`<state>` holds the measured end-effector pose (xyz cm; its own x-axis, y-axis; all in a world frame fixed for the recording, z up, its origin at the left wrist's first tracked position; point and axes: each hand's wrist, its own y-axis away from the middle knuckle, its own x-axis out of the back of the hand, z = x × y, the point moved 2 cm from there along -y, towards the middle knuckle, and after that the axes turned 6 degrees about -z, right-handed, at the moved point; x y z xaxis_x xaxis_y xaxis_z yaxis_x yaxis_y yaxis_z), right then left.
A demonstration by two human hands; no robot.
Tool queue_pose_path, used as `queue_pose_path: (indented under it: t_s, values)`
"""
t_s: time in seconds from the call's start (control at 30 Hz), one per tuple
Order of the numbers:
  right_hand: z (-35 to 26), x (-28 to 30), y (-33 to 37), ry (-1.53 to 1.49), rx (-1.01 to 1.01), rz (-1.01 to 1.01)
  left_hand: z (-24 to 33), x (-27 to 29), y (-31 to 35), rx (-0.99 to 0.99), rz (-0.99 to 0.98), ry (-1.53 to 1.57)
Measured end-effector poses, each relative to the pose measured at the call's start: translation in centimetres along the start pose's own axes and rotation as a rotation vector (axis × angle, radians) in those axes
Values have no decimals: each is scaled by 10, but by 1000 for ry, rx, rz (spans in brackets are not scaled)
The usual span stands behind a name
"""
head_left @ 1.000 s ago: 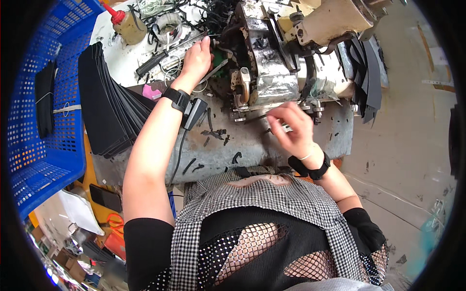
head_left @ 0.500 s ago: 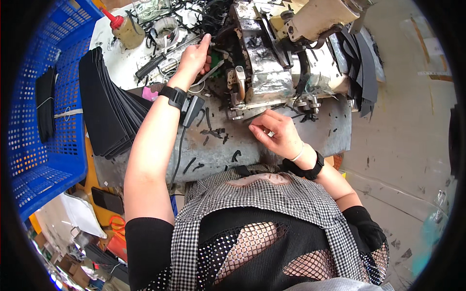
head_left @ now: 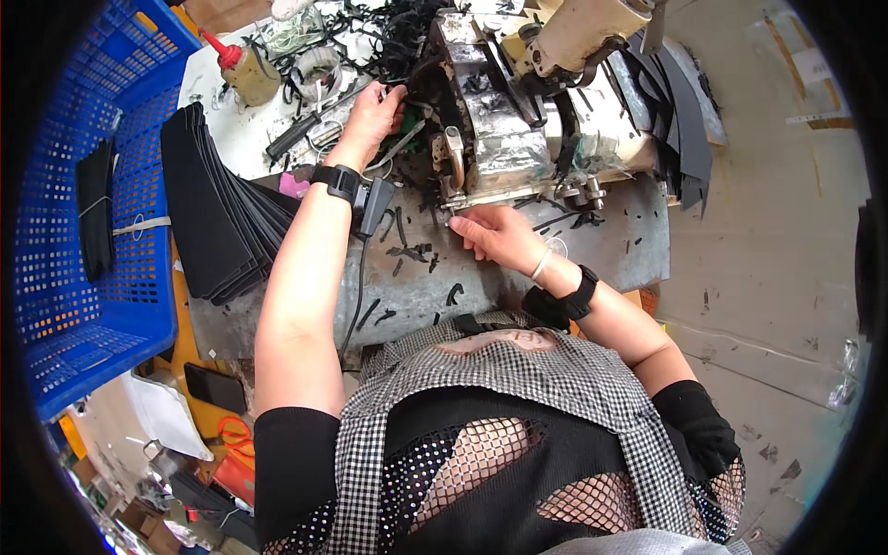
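My left hand point(head_left: 375, 116) reaches to the left side of a worn, oil-stained metal machine point(head_left: 509, 139). Its fingers are bent inward beside a heap of black scraps, and whatever they grip is hidden. A pointed metal tool point(head_left: 407, 139) lies just below those fingers. At the machine's front left corner, my right hand point(head_left: 499, 236) has thumb and fingertips pressed together, by a small metal knob. What they pinch is too small to make out. Right above it is a curved metal clamp point(head_left: 454, 153) on the machine.
A stack of dark grey sheets point(head_left: 208, 213) fans out at the left, beside a blue perforated crate point(head_left: 88, 314). Behind it stands a red-tipped oil bottle point(head_left: 248, 74). More dark sheets point(head_left: 680, 120) hang at the right. Black offcuts point(head_left: 412, 250) litter the metal tabletop point(head_left: 444, 319); a cable runs across it.
My right hand has moved left to the machine's front left corner, its fingertips now against it. My left hand's extended index finger has bent in. The view has shifted slightly.
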<state>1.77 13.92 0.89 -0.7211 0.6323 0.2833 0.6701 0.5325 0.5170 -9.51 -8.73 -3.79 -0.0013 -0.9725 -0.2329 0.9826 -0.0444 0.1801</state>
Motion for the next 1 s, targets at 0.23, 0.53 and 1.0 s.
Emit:
queue_pose_path:
  t_s: [0.23, 0.53, 1.0]
  values:
    - [-1, -3, -5, -97, -64, -63, -3, 0, 2, -33, 58, -73]
    - [3, -2, -12, -183, -42, -120, -2, -2, 3, -26, 133, -173]
    - [0, -4, -13, -126, -54, 33, -5, -12, 83, -1, 40, -634]
